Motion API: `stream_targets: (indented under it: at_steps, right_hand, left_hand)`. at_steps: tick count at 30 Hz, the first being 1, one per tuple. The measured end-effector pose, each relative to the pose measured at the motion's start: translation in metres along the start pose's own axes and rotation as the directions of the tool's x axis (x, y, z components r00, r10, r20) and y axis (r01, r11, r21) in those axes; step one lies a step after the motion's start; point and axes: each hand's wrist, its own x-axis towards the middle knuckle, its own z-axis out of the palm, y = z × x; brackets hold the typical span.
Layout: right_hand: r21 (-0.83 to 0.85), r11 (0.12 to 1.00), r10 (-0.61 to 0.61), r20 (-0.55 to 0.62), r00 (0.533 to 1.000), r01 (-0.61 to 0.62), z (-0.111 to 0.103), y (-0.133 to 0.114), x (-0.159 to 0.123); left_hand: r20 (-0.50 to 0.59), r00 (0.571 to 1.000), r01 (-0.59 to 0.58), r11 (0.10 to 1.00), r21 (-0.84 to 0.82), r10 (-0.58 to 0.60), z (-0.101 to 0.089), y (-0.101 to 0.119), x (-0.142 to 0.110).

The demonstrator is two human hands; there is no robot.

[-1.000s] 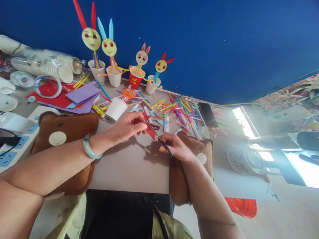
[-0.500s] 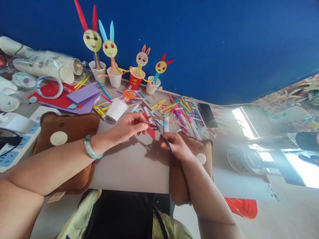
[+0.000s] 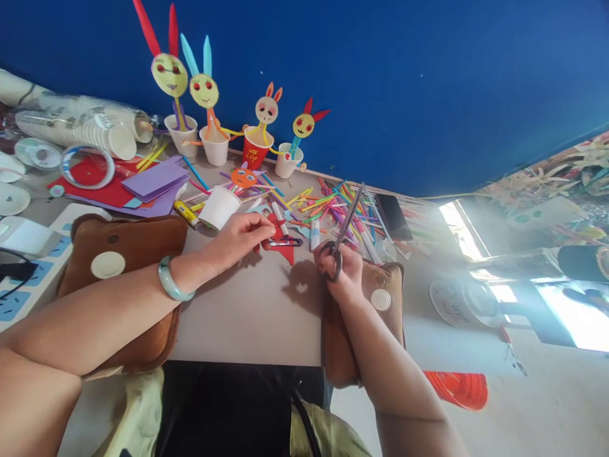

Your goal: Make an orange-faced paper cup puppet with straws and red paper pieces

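My left hand point(image 3: 245, 238), a bangle on its wrist, is closed with thumb and fingers pinched on a small piece of red paper point(image 3: 278, 227); its edges are hard to separate from the red scraps point(image 3: 288, 255) behind. A dark-handled open tool point(image 3: 286, 242) lies just beyond these fingertips. In my right hand point(image 3: 343, 270) is a pair of scissors point(image 3: 351, 214), blades together and pointing up and away to the right. The fingers wrap its handle loops. A glue stick point(image 3: 314, 233) stands between the two hands, and a white paper cup point(image 3: 219, 208) tilts beyond my left hand.
Paper-cup figures with rabbit ears point(image 3: 204, 92) line the blue wall. Coloured sticks point(image 3: 333, 206) and a phone point(image 3: 394, 216) lie at the back right. Brown cushions point(image 3: 152, 254) sit under both forearms. Purple paper point(image 3: 155, 179) and tape point(image 3: 109, 170) are at left.
The scissors have moved away from the red paper at my left fingers. My right hand has turned, and the blades now point up to the right. My left hand stays pinched.
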Motion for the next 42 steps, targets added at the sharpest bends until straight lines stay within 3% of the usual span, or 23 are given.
stream_targets:
  at_steps: [7, 13, 16, 20, 24, 29, 31, 34, 39, 42]
  right_hand:
    - [-0.297, 0.954, -0.112, -0.193, 0.975, 0.05, 0.006, -0.007, 0.002]
    - [-0.317, 0.948, -0.099, -0.227, 0.969, 0.023, 0.005, -0.007, -0.003]
    - [-0.308, 0.951, -0.085, -0.199, 0.976, 0.02, 0.005, -0.007, -0.003]
    - [-0.328, 0.945, -0.041, -0.164, 0.986, -0.015, 0.007, -0.007, -0.001]
    - [-0.367, 0.93, -0.019, -0.133, 0.991, -0.031, 0.009, -0.006, 0.002]
    - [-0.376, 0.926, -0.035, -0.104, 0.994, -0.007, 0.013, -0.003, 0.003]
    - [-0.393, 0.919, -0.033, -0.098, 0.995, -0.008, 0.015, -0.002, 0.002]
    - [-0.406, 0.914, -0.037, -0.114, 0.993, -0.012, 0.016, -0.001, 0.002]
    - [-0.361, 0.932, -0.048, -0.228, 0.972, -0.038, 0.014, -0.004, 0.002]
    - [-0.303, 0.951, -0.03, -0.269, 0.963, -0.055, 0.013, -0.006, 0.002]
  left_hand:
    - [-0.031, 0.999, -0.018, 0.997, 0.07, 0.021, -0.003, -0.003, 0.004]
    - [-0.233, 0.964, -0.129, 0.991, 0.023, 0.131, -0.006, 0.005, 0.006]
    - [-0.27, 0.951, -0.154, 0.988, 0.007, 0.151, -0.008, 0.005, 0.007]
    - [-0.154, 0.982, -0.099, 0.992, 0.078, 0.11, -0.008, -0.002, 0.008]
    - [0.053, 0.998, -0.042, 0.936, 0.351, 0.024, -0.009, -0.014, 0.01]
    - [0.166, 0.944, -0.32, 0.682, 0.658, 0.284, -0.011, -0.032, 0.02]
    - [0.205, 0.924, -0.368, 0.6, 0.71, 0.324, -0.011, -0.039, 0.024]
    - [0.206, 0.923, -0.361, 0.545, 0.757, 0.325, -0.009, -0.043, 0.028]
    - [0.131, 0.941, -0.296, 0.571, 0.765, 0.313, -0.008, -0.035, 0.025]
    - [0.125, 0.953, -0.26, 0.53, 0.807, 0.276, -0.005, -0.034, 0.024]
